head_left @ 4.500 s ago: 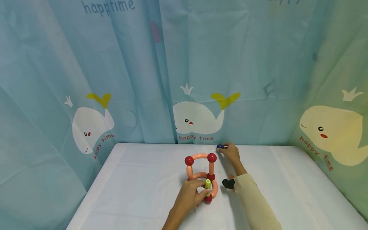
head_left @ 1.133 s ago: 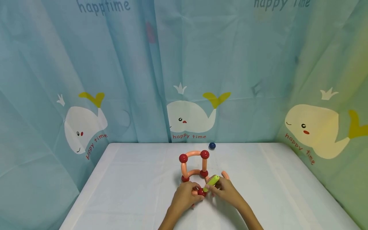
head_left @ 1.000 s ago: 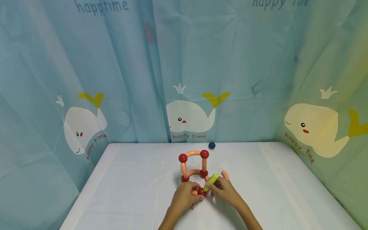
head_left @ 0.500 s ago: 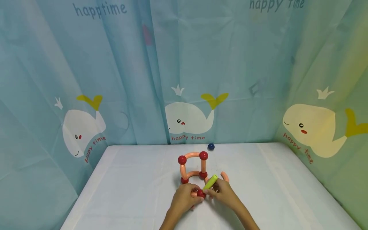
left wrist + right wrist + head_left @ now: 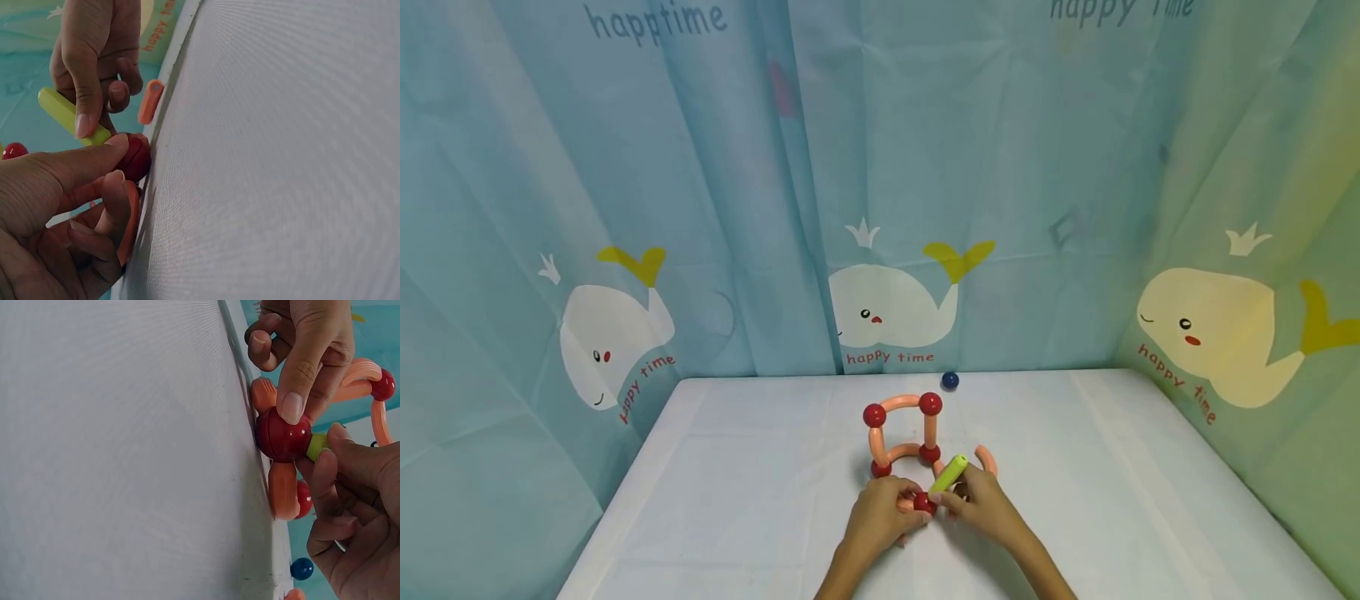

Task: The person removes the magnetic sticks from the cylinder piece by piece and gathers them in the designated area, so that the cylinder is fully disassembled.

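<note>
My left hand (image 5: 880, 517) pinches a red ball (image 5: 924, 503) at the near corner of a frame made of red balls and curved orange rods. My right hand (image 5: 992, 507) pinches a yellow-green rod (image 5: 951, 473), tilted, its lower end at that red ball. In the right wrist view the rod's end (image 5: 317, 445) meets the side of the ball (image 5: 284, 434), and an orange rod (image 5: 284, 487) extends from the ball. The frame's upright part, with a red ball (image 5: 930, 404) at its top corner, rises behind the hands.
A dark blue ball (image 5: 950, 381) lies at the table's back edge. One loose curved orange rod (image 5: 987, 460) lies just beyond my right hand. A whale-printed curtain (image 5: 1037, 208) hangs behind the white table (image 5: 760, 467).
Since the earliest frame, my right hand has left the blue ball at the back and taken the yellow-green rod. My left hand has shifted from that rod to the red ball. Little has moved lately.
</note>
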The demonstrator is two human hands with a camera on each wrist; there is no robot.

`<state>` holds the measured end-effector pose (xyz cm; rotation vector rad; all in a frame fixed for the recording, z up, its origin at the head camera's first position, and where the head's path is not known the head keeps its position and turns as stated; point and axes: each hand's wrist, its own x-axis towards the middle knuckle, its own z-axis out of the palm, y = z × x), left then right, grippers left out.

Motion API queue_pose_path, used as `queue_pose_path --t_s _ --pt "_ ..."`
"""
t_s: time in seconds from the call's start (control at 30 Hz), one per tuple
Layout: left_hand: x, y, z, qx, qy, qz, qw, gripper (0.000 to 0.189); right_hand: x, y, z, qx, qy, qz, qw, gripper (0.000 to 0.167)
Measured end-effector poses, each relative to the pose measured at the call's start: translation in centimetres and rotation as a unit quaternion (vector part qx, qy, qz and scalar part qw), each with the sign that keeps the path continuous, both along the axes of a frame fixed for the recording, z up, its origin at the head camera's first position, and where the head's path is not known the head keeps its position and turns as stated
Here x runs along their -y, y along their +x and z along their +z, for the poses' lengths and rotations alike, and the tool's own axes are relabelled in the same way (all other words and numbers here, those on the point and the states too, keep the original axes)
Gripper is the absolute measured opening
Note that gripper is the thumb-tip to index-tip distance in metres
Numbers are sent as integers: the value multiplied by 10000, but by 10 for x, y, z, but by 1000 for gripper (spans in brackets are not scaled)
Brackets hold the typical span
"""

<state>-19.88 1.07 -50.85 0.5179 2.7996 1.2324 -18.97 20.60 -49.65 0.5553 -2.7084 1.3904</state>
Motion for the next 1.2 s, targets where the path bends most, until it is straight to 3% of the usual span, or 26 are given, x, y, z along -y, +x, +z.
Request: queue_pose_path --t_s 0.53,0.87,1.03,1.2 --pt "-1 1 2 -188 -50 11 9998 30 -2 1 7 134 -113 88 9998 25" --pt "1 2 4 -149 4 -49 9999 29 0 0 3 47 -478 49 9988 26" --pt "1 2 3 -74 -5 4 10000 30 -1 -2 5 201 -705 -297 9969 28" --pt "1 3 4 -44 -67 57 10000 32 -9 -5 11 494 -884 -950 9903 23"
